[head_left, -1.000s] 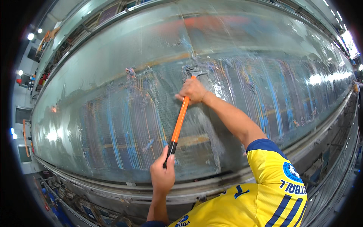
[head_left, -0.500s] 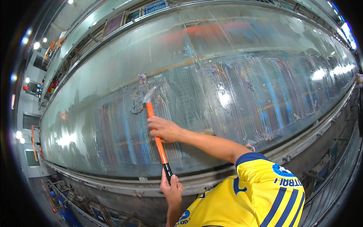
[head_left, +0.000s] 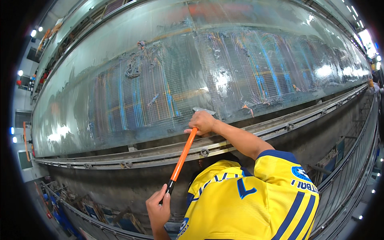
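Note:
A long-handled scraper with an orange shaft slants across in front of me, its metal blade at the near edge of a long glossy table. My right hand is closed around the shaft just below the blade. Lower down, my left hand grips the black end of the handle. Blue, purple and orange streaks run over the wet-looking tabletop. A dark wrinkled clump of residue lies left of the blade, farther from me; a pinkish clump sits near the edge to the right.
A metal rail with round knobs runs along the table's near side. Beyond the far edge stands another long table. A railing curves at the right, and framed panels rest low at the left.
Both hands have brought the scraper toward me, its blade going from the streaked middle to the near edge and rightward. My right hand is now closer to the blade. The view has shifted.

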`<state>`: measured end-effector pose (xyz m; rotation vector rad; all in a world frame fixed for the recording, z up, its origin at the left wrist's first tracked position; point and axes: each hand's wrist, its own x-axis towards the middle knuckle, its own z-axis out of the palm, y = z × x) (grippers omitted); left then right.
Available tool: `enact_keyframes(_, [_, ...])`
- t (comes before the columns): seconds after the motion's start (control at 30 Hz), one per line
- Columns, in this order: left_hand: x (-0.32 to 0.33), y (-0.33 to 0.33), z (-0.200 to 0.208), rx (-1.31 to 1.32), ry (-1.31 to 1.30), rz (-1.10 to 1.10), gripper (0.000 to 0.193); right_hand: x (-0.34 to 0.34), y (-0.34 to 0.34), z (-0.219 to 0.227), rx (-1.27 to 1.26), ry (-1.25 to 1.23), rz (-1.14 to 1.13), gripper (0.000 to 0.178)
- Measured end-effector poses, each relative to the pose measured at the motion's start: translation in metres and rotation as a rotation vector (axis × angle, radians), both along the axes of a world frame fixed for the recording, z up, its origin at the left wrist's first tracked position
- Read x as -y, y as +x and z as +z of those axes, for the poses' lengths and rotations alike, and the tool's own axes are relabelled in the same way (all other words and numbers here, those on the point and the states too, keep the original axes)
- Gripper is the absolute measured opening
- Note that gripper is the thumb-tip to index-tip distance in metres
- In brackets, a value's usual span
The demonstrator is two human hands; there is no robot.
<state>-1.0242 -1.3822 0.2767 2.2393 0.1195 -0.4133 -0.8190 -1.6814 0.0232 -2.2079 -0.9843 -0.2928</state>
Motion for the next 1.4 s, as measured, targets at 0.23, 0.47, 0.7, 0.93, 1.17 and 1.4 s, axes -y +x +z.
enact_keyframes(0.23, [0.019,0.042,0.007,0.079,0.134,-0.006,0.030,-0.001,0.017,-0.001,0.061,0.088,-0.176,0.051])
enact_keyframes(0.47, [0.017,0.034,0.012,0.017,0.129,-0.064,0.032,-0.002,0.013,-0.004,0.027,0.105,-0.127,0.051])
enact_keyframes(0.7, [0.049,0.035,0.031,0.017,0.146,0.008,0.031,0.010,0.019,-0.001,0.060,0.175,-0.138,0.052])
enact_keyframes(0.93, [0.072,0.088,0.052,0.105,0.237,-0.059,0.027,0.007,0.053,-0.002,0.061,0.252,-0.177,0.049])
enact_keyframes(1.17, [0.077,0.133,0.040,0.075,0.253,0.035,0.033,0.016,0.116,-0.011,0.077,0.250,-0.188,0.045])
enact_keyframes(1.4, [0.103,0.158,-0.029,0.178,0.131,0.074,0.039,0.022,0.239,-0.022,0.091,0.056,-0.100,0.039])
